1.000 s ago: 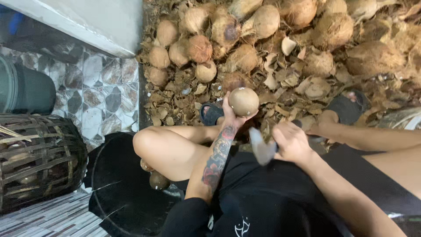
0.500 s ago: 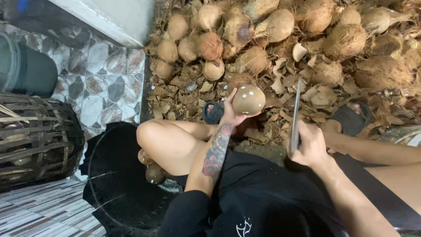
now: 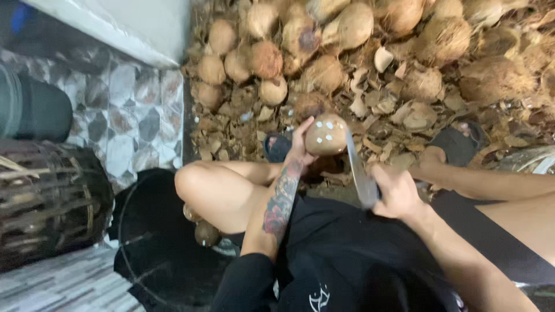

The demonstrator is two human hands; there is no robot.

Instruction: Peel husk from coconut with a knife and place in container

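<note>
The left hand (image 3: 300, 141) is closed around a coconut (image 3: 326, 134) and holds it up in front of the knees, fingers cupped on its left side and under it. The nut is round and brown, with some pale spots where the skin is cut off. I judge it hard and rather heavy for its size, smooth where it is shaved, so it may turn or slip in the palm; a wide grip from below and behind, as here, seems the safest place to hold it.

The right hand (image 3: 396, 193) is closed on the handle of a knife (image 3: 358, 167). The blade points up and its upper part is at the right side of the coconut, touching it or just beside it; the blur does not let me say which.

Beyond the hands, the floor (image 3: 399, 115) is covered with husk pieces, and a pile of unpeeled coconuts (image 3: 324, 40) lies further away. Two sandals (image 3: 459, 144) are on the feet. At the left stand a black basin (image 3: 156, 248), with peeled nuts (image 3: 205, 233) at its edge, and a woven basket (image 3: 49, 202).
</note>
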